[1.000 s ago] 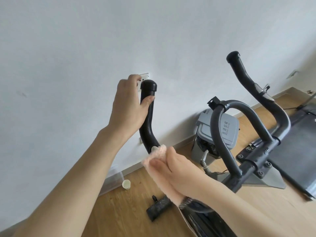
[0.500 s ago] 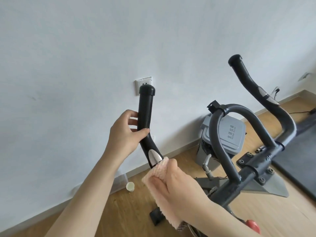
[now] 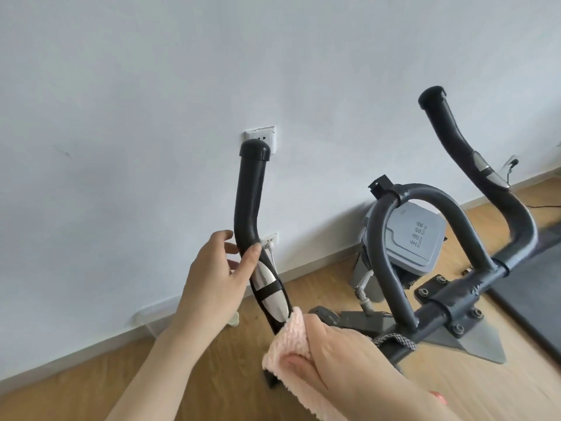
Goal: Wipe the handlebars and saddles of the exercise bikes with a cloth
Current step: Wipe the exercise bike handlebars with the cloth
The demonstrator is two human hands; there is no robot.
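- Since a second ago, the left hand (image 3: 212, 281) has slid down the left handlebar (image 3: 250, 208) from near its capped tip to the bend, just above the silver sensor plates (image 3: 268, 290).
- Its grip is loose now: the thumb lies across the front of the bar, the fingers curl behind it.
- Lower down, the right hand (image 3: 340, 357) is closed around a pink cloth (image 3: 291, 344), pressing it against the bottom of the same bar, just below the sensor plates.
- Further right, the right handlebar (image 3: 455, 141) stands bare, and the centre loop bar (image 3: 391, 238) arches between the two.
- Beyond the bike, a grey bin (image 3: 413, 238) stands on the wooden floor (image 3: 91, 378) by the wall, where a wall socket (image 3: 264, 135) sits behind the left bar's tip.
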